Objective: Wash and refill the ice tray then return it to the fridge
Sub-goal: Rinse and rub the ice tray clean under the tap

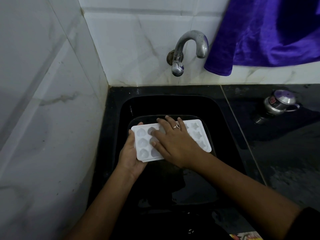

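- Right now the left hand grasps the short left end of the ice tray: the palm cups the near corner from below and one digit hooks over the far corner.
- The right hand lies flat on top of the tray with its fingers straight and spread, clenched on nothing. Its fingertips press down among the middle cavities.
- A ring with a dark stone sits on one finger of that right hand.
- The tray is white plastic, with rounded cavities showing at its left end and star-shaped ones at its right end. The middle rows are hidden under the right hand.
- It sits inside the black sink, roughly level, with its long side running left to right. Whether it touches the sink floor I cannot tell.
- A curved metal tap juts from the white tiled wall behind the sink, above and beyond the tray.
- A purple cloth hangs at the upper right, its lower corner just beside the tap's spout.
- On the black tabletop right of the sink stands a small metal vessel, well apart from the tray.
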### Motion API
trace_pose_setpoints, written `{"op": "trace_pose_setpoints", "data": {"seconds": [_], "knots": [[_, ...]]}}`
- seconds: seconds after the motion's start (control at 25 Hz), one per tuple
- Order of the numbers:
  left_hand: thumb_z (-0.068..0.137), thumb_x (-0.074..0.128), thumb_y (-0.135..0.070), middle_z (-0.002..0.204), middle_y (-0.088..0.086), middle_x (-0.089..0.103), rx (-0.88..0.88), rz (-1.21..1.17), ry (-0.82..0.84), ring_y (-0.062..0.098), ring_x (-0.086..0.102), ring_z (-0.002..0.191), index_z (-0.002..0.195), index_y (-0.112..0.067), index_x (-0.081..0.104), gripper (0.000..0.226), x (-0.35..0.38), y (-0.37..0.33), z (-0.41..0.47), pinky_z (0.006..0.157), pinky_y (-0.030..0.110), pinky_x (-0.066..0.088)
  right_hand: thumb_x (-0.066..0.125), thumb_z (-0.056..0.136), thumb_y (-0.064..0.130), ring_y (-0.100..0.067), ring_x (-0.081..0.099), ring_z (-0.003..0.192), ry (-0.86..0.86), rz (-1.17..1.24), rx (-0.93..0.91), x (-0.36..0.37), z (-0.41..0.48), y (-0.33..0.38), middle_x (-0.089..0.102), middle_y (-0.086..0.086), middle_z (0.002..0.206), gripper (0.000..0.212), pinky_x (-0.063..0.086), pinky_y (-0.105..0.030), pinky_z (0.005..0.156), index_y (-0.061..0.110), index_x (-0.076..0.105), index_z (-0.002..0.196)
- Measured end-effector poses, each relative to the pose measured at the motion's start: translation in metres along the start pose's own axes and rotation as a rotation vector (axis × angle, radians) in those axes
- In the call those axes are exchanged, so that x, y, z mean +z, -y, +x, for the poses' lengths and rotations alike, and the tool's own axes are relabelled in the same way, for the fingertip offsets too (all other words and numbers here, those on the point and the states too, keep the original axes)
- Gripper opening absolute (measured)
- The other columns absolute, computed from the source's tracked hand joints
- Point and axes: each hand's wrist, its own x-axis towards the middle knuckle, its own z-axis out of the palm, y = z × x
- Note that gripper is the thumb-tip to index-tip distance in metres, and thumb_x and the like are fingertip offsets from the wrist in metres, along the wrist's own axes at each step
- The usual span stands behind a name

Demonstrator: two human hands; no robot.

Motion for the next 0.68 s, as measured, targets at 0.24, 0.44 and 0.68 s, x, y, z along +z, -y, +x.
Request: {"op": "trace_pose_setpoints", "data": {"seconds": [0.24, 0.44, 0.68], "knots": [[0.110, 0.031, -0.052, 0.127, 0.015, 0.073, 0.002, 0.002, -0.011, 0.030, 0.077, 0.100, 0.144, -0.026, 0.058, 0.050, 0.0011, 0.0034, -0.0004, 0.074, 0.048, 0.065, 0.018, 0.105, 0.055, -0.036, 0.020, 0.155, -0.007, -0.024, -0.039, -0.0032, 0.0024, 0.0032, 0.033, -0.016, 0.164, 0.056, 0.010, -0.063, 0.125, 0.024, 0.055, 0.132], [0.110, 0.033, -0.053, 0.132, 0.017, 0.071, -0.011, -0.001, -0.010, 0.031, 0.077, 0.103, 0.145, -0.025, 0.058, 0.052, 0.0002, 0.0041, 0.0007, 0.076, 0.049, 0.065, 0.018, 0.104, 0.054, -0.037, 0.023, 0.154, -0.020, -0.010, 0.013, -0.0004, 0.0018, 0.0052, 0.035, -0.017, 0.162, 0.055, 0.011, -0.063, 0.124, 0.022, 0.057, 0.127], [0.109, 0.032, -0.053, 0.128, 0.016, 0.073, -0.010, 0.009, -0.010, 0.031, 0.078, 0.101, 0.147, -0.026, 0.056, 0.052, 0.0012, 0.0047, -0.0002, 0.075, 0.050, 0.065, 0.016, 0.104, 0.055, -0.036, 0.019, 0.155, -0.006, -0.009, 0.040, -0.0041, 0.0062, 0.0005, 0.032, -0.015, 0.165, 0.055, 0.009, -0.062, 0.125, 0.028, 0.056, 0.129]]}}
